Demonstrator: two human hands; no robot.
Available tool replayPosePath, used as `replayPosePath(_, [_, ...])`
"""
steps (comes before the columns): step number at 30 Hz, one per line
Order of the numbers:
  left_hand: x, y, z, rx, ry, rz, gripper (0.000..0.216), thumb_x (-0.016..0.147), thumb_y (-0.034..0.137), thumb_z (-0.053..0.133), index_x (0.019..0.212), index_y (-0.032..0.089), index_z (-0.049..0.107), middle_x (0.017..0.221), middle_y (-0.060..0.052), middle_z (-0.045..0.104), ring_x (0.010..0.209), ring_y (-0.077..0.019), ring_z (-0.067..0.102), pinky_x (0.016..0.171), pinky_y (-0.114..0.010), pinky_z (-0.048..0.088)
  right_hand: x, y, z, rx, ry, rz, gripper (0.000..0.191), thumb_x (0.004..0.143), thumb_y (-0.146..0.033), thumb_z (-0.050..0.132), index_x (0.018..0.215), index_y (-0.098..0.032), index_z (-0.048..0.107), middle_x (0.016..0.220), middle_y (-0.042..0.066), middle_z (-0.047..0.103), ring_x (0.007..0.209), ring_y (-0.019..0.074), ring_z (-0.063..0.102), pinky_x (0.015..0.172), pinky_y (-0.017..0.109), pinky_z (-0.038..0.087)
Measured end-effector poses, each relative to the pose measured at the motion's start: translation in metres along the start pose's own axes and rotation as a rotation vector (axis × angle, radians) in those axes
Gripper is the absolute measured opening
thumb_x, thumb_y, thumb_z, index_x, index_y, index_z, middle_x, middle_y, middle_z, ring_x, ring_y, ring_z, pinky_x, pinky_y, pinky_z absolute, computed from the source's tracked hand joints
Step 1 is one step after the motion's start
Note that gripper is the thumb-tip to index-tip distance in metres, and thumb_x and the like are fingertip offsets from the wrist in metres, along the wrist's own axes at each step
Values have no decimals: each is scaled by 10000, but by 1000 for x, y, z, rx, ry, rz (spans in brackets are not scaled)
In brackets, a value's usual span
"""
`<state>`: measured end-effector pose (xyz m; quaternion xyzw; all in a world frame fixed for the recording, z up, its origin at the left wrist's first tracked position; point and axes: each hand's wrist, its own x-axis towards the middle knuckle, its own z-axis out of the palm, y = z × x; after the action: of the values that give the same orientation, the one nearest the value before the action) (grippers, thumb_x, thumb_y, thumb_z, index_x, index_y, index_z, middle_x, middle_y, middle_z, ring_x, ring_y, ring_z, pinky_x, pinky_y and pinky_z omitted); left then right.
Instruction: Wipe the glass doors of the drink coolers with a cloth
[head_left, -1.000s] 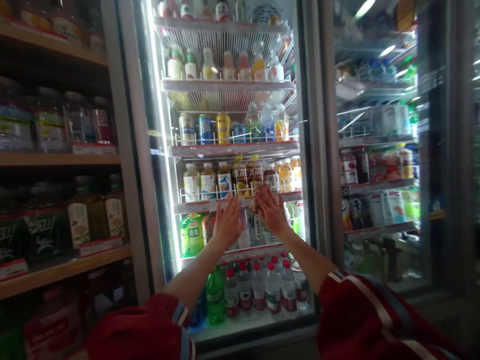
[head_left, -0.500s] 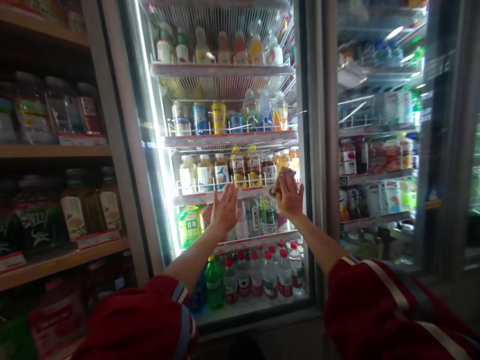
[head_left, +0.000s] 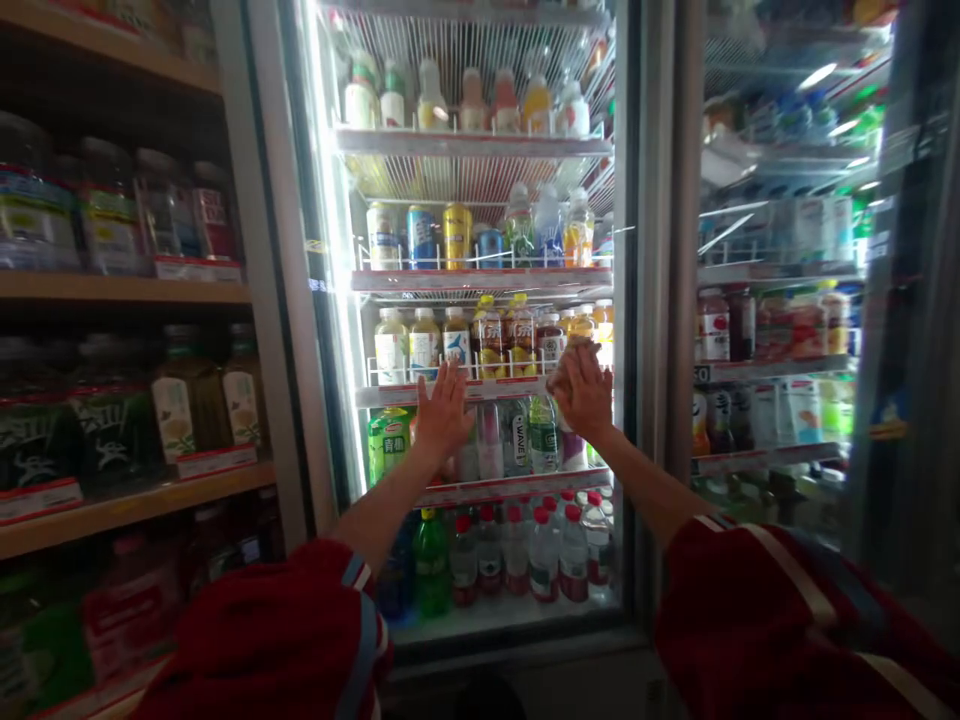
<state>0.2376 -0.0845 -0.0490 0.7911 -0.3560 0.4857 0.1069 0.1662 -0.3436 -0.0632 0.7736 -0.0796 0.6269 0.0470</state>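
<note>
My left hand [head_left: 444, 412] is open, fingers stretched upward, its palm toward the glass door [head_left: 645, 330] of a lit drinks fridge. It appears to lie flat on the glass, in front of a shelf edge. Higher and to the right, my right hand [head_left: 589, 402] presses a crumpled brownish cloth [head_left: 558, 380] to the same door. Part of the cloth is hidden beneath the fingers. Behind the glass, near the hands, stand tea bottles [head_left: 490, 340] with yellow caps and a green 青梅 pack [head_left: 388, 445].
Wooden shelves [head_left: 127, 288] with bottles stand to the left. On the right is another glass-fronted fridge section [head_left: 772, 370] full of drinks. Several red-capped bottles [head_left: 544, 555] and a green bottle [head_left: 432, 565] fill the bottom of the lit fridge.
The view has turned slightly left, so the fridge sits farther right. My left hand has shifted a little left across the door. The right hand and cloth stay at nearly the same spot.
</note>
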Motion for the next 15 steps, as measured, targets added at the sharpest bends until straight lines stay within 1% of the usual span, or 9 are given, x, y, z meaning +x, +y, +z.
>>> replayPosePath(2, [0,-4,-2,10,12,-15,647,816,256,463,1424,129,284,1525,-123,195,1420,-254,151,1139,-550,67,-1,-4,-1,10,-34,-117,569,834,-351,431,1377,-185,400,1498,119,296,1388,285,230,1089,531,190])
replayPosePath(3, [-1,-6,-3,18,18,-23,648,817,262,463,1424,125,284,1525,-124,195,1420,-257,152,1139,-551,68,0,-5,-1,11,-42,-138,565,833,-342,436,1377,-191,403,1496,112,303,1388,282,231,1096,527,174])
replayPosePath(4, [-1,-9,-4,27,23,-33,648,819,267,462,1425,119,283,1524,-125,196,1420,-259,154,1138,-554,72,2,-6,-1,11,-38,-123,561,836,-329,431,1379,-193,403,1494,111,308,1384,282,240,1096,531,169])
replayPosePath(5, [-1,-11,-6,36,26,-48,646,821,270,458,1424,114,286,1523,-127,199,1419,-262,158,1137,-558,77,4,-6,-1,9,-18,-72,557,841,-317,416,1383,-188,398,1492,117,309,1379,287,251,1090,544,175])
replayPosePath(8, [-4,-18,-10,54,11,-82,623,825,271,450,1412,106,316,1514,-134,225,1411,-276,183,1130,-569,104,12,-15,1,9,58,123,554,858,-296,370,1391,-145,383,1489,161,295,1366,314,269,1049,588,222])
replayPosePath(9, [-5,-20,-12,56,-1,-84,614,825,269,451,1406,110,331,1511,-134,234,1409,-280,192,1128,-571,113,14,-22,2,13,59,131,551,858,-290,371,1387,-136,389,1488,166,294,1366,317,268,1046,589,231])
replayPosePath(10, [-6,-22,-14,57,-12,-81,607,824,268,453,1400,114,344,1509,-134,241,1407,-282,199,1127,-573,120,16,-32,2,19,37,89,546,856,-285,381,1381,-138,399,1490,161,295,1369,313,264,1052,581,231])
replayPosePath(13, [-9,-25,-18,63,-25,-76,603,825,269,460,1396,109,351,1508,-137,243,1407,-281,196,1124,-574,132,17,-65,1,45,-93,-180,530,844,-266,436,1366,-177,430,1496,107,308,1381,285,249,1093,541,200])
replayPosePath(15, [-12,-28,-20,70,-22,-88,608,827,273,462,1398,99,345,1508,-143,239,1409,-280,193,1125,-571,132,18,-83,1,57,-154,-294,525,836,-257,461,1357,-195,443,1499,82,311,1389,276,235,1108,527,181])
